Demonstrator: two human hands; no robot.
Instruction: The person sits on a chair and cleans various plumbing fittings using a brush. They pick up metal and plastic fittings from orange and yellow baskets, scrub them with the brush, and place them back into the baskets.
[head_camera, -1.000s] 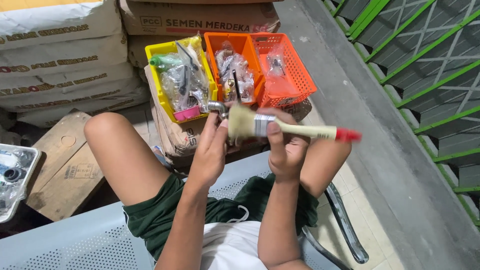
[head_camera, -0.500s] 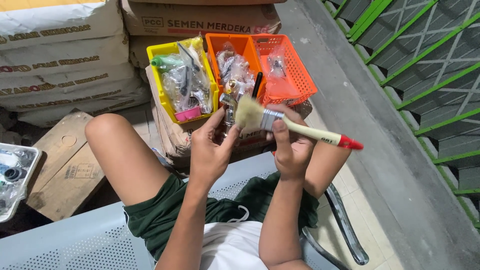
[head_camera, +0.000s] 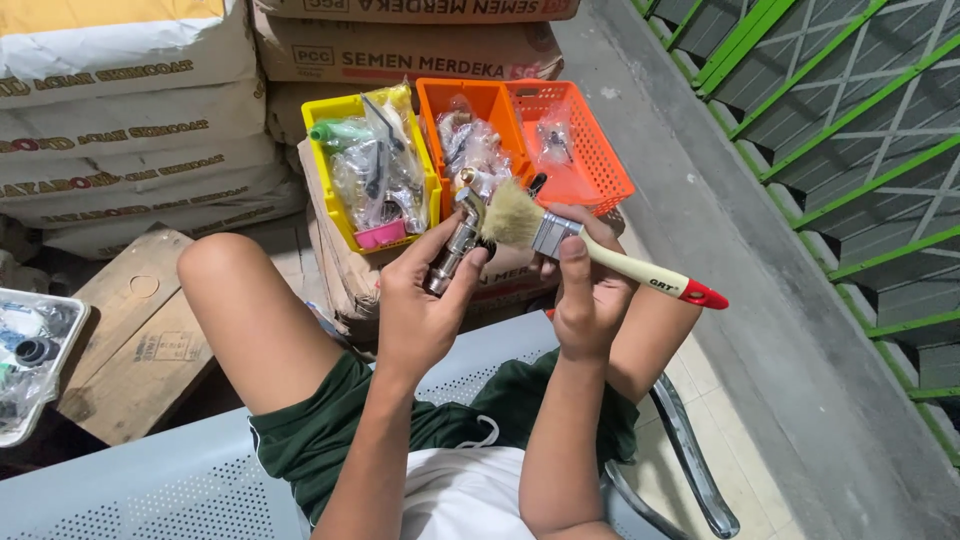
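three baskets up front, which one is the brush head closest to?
The solid-walled orange basket in the middle. The paintbrush bristles sit just below its near end; the yellow basket and the orange mesh basket flank it.

The left hand (head_camera: 420, 310) hides the metal tap's (head_camera: 455, 245) lower body; bagged basket contents are indistinct.

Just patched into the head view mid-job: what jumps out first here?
At centre, the right hand holds a paintbrush with a pale wooden handle and red tip, its bristles against a metal tap fitting gripped in the left hand. Just behind the hands sit a yellow bin and an orange basket, both holding small bagged parts. Stacked sacks fill the upper left, and a green metal railing runs down the right.
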